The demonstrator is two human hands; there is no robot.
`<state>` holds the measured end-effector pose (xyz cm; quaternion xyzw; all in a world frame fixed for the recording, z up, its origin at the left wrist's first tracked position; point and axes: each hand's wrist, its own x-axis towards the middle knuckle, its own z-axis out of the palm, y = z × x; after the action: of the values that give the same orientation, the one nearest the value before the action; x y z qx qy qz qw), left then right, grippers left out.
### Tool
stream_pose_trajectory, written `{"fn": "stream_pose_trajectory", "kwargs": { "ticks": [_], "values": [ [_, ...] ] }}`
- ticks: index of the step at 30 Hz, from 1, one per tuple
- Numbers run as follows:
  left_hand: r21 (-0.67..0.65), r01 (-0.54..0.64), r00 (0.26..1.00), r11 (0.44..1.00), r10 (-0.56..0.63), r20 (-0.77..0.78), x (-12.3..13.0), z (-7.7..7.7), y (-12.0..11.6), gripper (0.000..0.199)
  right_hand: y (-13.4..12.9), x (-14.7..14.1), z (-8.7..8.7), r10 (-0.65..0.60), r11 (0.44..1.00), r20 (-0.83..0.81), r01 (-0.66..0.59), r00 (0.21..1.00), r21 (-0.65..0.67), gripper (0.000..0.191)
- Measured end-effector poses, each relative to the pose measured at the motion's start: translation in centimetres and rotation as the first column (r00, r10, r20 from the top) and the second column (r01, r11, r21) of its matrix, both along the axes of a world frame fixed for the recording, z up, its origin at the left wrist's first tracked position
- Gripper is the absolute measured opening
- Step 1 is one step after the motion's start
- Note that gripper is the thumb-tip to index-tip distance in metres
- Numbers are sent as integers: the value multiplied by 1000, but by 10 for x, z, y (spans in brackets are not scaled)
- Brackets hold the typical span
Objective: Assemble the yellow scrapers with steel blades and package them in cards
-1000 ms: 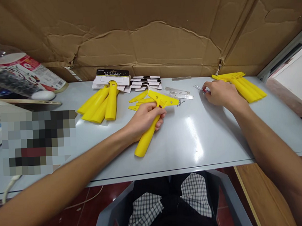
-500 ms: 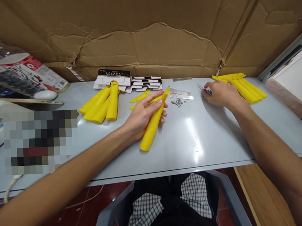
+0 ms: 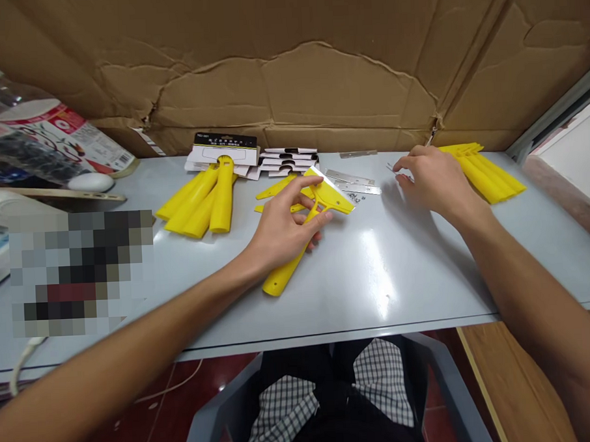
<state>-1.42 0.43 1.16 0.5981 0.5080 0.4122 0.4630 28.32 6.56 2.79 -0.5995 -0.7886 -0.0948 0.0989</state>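
My left hand (image 3: 288,224) grips a yellow scraper (image 3: 288,271) by the neck, its wide head turned up and a thin metal blade strip along the head's edge. My right hand (image 3: 427,176) is closed round what looks like a small screwdriver, mostly hidden by the fingers, its metal shaft (image 3: 391,168) poking out to the left. Between the hands lie flat metal blades (image 3: 352,179) and a small pile of screws (image 3: 356,197), partly covered by the scraper head. Two loose yellow head pieces (image 3: 273,188) rest behind my left hand.
Yellow scraper handles (image 3: 194,202) fan out on the left, and more yellow handles (image 3: 488,173) lie on the right. Printed cards (image 3: 288,160) stack against the cardboard wall (image 3: 289,84). A large bottle (image 3: 71,136) and a white mouse (image 3: 90,183) stand at the far left.
My left hand has rolled the scraper over, so its flat head and blade now face up. My right hand has shifted slightly, still around the small screwdriver.
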Motion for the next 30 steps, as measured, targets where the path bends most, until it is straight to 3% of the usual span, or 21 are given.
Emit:
{"fn": "stream_pose_trajectory", "kwargs": {
  "ticks": [5, 11, 16, 25, 28, 30],
  "values": [
    [42, 14, 998, 999, -11, -62, 1, 2, -2, 49, 1, -14, -12, 171, 975, -142, -188, 975, -116, 32],
    [74, 70, 987, 995, -58, -151, 1, 2, -2, 19, 0, -27, -21, 217, 967, -246, -243, 945, -81, 29],
    [88, 55, 984, 995, -39, -172, 3, 2, -4, 19, -2, -34, -23, 267, 950, -292, -303, 918, -82, 23],
    [136, 96, 974, 986, -65, -216, 2, 2, -5, 20, 2, -33, -28, 241, 960, -248, -268, 938, -81, 18],
    [163, 108, 968, 981, -66, -242, 1, 1, -4, 20, -1, -34, -26, 261, 958, -363, -286, 895, -14, 14],
    [185, 114, 964, 976, -64, -257, 1, 1, -4, 21, -7, -39, -22, 321, 941, -472, -334, 821, 59, 12]
  ]
}}
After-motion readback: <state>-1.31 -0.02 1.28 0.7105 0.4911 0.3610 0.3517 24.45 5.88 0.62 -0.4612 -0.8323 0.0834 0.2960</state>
